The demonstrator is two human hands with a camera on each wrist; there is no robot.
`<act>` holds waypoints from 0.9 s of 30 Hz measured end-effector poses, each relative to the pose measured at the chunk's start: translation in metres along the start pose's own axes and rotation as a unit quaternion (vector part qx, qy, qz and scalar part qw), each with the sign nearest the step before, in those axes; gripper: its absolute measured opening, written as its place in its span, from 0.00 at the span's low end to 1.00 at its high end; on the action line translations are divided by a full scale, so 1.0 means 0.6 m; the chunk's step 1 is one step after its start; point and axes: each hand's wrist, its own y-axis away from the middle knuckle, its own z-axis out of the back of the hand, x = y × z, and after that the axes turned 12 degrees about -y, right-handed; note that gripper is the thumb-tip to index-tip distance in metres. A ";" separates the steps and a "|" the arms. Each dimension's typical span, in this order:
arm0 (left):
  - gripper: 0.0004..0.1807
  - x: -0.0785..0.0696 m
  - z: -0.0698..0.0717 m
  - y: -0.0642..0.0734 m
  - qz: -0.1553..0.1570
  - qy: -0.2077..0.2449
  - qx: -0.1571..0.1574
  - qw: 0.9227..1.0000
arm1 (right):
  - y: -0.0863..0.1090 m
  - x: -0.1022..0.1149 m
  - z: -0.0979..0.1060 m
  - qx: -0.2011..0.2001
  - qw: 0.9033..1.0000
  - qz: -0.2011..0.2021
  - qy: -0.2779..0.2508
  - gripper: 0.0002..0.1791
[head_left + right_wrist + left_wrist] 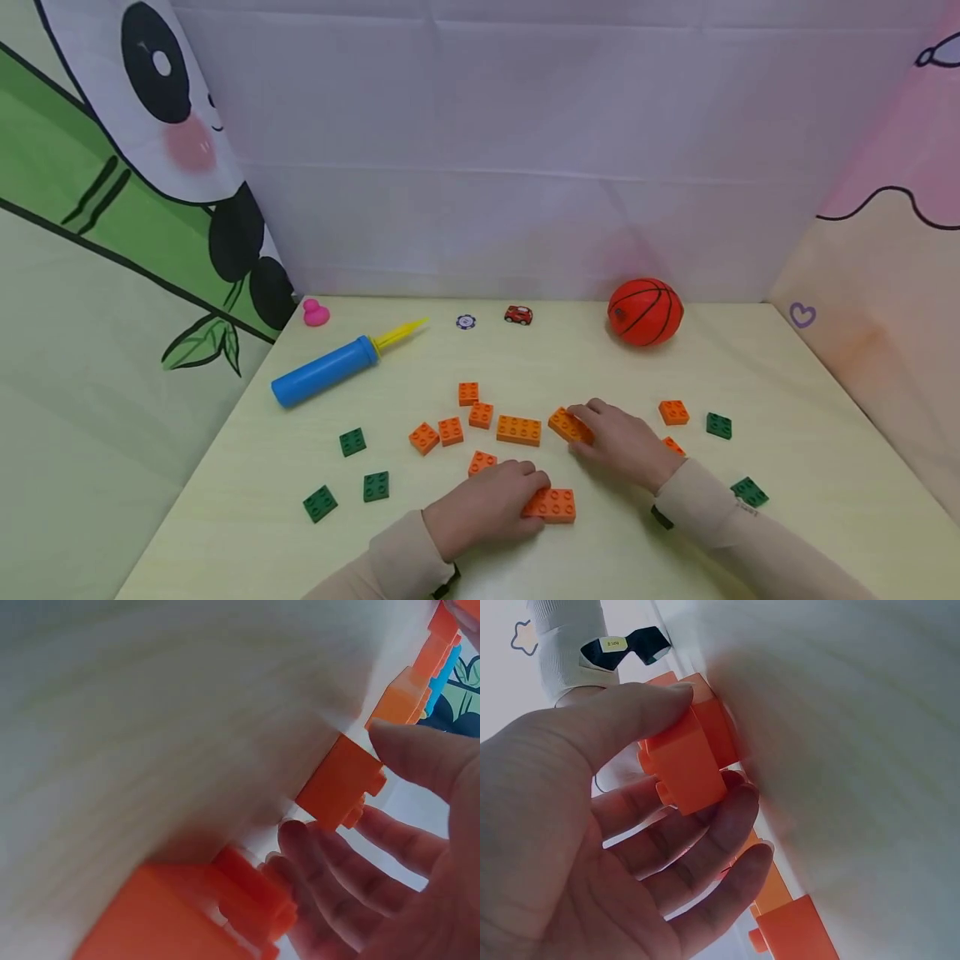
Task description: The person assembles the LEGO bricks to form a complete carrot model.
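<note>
In the left wrist view, my left hand (491,504) pinches an orange toy brick (686,769) between thumb and fingers. Another orange brick (718,724) lies right beyond it; I cannot tell whether the two are joined. From the head view, a studded orange brick (557,507) shows to the right of those fingertips. My right hand (624,442) holds the right end of a long orange brick (566,425), thumb on one side and fingers on the other. Left of that brick lies a similar lighter-orange long brick (518,430).
Small orange bricks (451,431) lie left of centre; another (673,412) sits at right. Green bricks (352,442) are spread on both sides. Along the back are a blue pump (326,372), a pink toy (316,313), a patterned disc (466,322), a red car (518,315) and a red ball (645,312).
</note>
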 end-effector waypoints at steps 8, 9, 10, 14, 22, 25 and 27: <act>0.18 0.004 -0.004 -0.001 0.000 0.005 -0.008 1.000 | -0.002 -0.003 0.003 0.007 1.000 0.001 -0.005 0.27; 0.18 0.004 -0.004 -0.001 -0.001 0.004 -0.010 1.000 | -0.002 -0.003 0.004 0.007 1.000 0.002 -0.006 0.27; 0.18 0.004 -0.003 0.000 -0.003 0.004 -0.011 1.000 | -0.002 -0.004 0.004 0.008 1.000 0.004 -0.003 0.27; 0.18 0.005 -0.002 0.002 -0.006 0.002 -0.014 1.000 | 0.003 -0.006 0.010 0.001 1.000 0.016 -0.004 0.26; 0.19 0.003 0.000 0.001 -0.008 -0.007 -0.012 1.000 | 0.042 -0.009 0.030 0.003 0.996 0.085 -0.035 0.24; 0.19 0.002 0.000 0.001 -0.012 -0.011 -0.012 1.000 | 0.070 -0.006 0.034 0.028 0.991 0.121 -0.054 0.24; 0.19 0.003 0.000 0.000 -0.011 -0.010 -0.011 1.000 | 0.088 -0.004 0.033 0.044 0.986 0.143 -0.069 0.24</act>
